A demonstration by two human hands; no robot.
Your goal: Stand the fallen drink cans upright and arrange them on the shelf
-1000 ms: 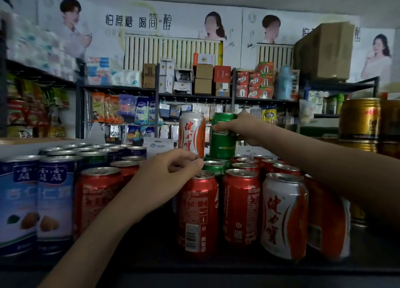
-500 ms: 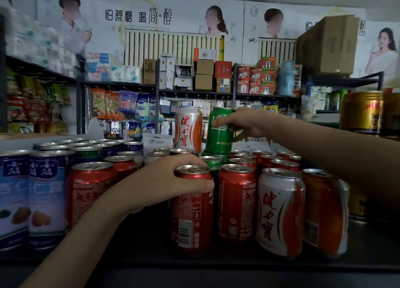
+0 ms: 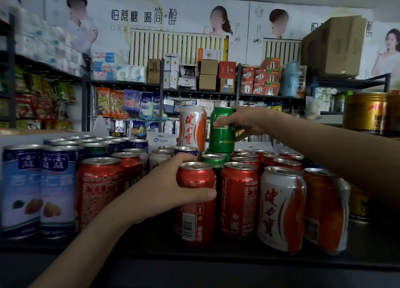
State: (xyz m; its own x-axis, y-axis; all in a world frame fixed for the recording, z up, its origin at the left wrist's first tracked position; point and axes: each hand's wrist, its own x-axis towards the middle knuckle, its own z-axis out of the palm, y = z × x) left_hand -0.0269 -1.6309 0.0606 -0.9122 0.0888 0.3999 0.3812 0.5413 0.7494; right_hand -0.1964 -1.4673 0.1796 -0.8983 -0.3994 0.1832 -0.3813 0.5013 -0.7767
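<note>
My left hand [image 3: 166, 190] grips a red cola can [image 3: 194, 214] that stands upright at the front of the dark shelf [image 3: 151, 242]. My right hand [image 3: 242, 121] holds a green can [image 3: 221, 134] upright on top of another green can in the second tier. A white-and-orange can [image 3: 192, 126] stands beside it, also stacked. Around them are upright red cans [image 3: 239, 199], a white-and-orange can [image 3: 281, 210] and an orange one [image 3: 324, 210] at the front right.
Tall blue-and-white cans [image 3: 39, 188] fill the left end, with more red cans [image 3: 99, 190] next to them. Gold cans [image 3: 365, 112] are stacked at the far right. Behind are store racks with boxes and packets.
My left hand has closed round the red cola can, its thumb now across the front. The right hand keeps its hold on the green can, which looks straighter now.
</note>
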